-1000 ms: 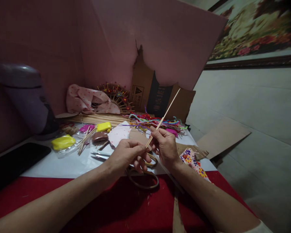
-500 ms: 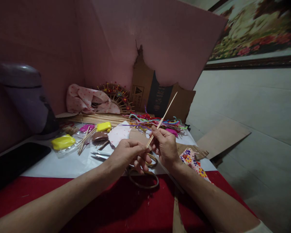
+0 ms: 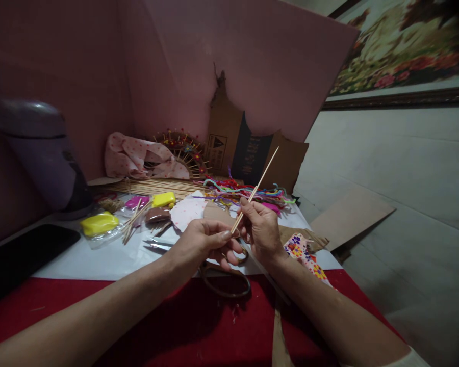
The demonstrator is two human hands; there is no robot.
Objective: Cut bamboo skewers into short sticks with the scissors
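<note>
My right hand (image 3: pixel 260 230) pinches a thin wooden skewer (image 3: pixel 262 177) that slants up and to the right. My left hand (image 3: pixel 201 243) has its fingers curled, thumb and forefinger closed at the skewer's lower end. Both hands hover just above a pair of scissors (image 3: pixel 225 281) with brown loop handles, lying where the white sheet (image 3: pixel 99 260) meets the red cloth (image 3: pixel 199 326).
Behind the hands lie tangled coloured yarn (image 3: pixel 245 193), a bundle of skewers (image 3: pixel 153 186), yellow, pink and brown clay packets (image 3: pixel 99 223), a pink spotted cloth (image 3: pixel 137 157) and a skewer fan craft (image 3: pixel 183 150). A purple container (image 3: pixel 38 148) stands left, a dark phone (image 3: pixel 23 255) near it. Floral fabric (image 3: pixel 306 255) lies right.
The skewer's top has dropped slightly and my left fingers have shifted a little along its lower end. Everything on the table stays where it was.
</note>
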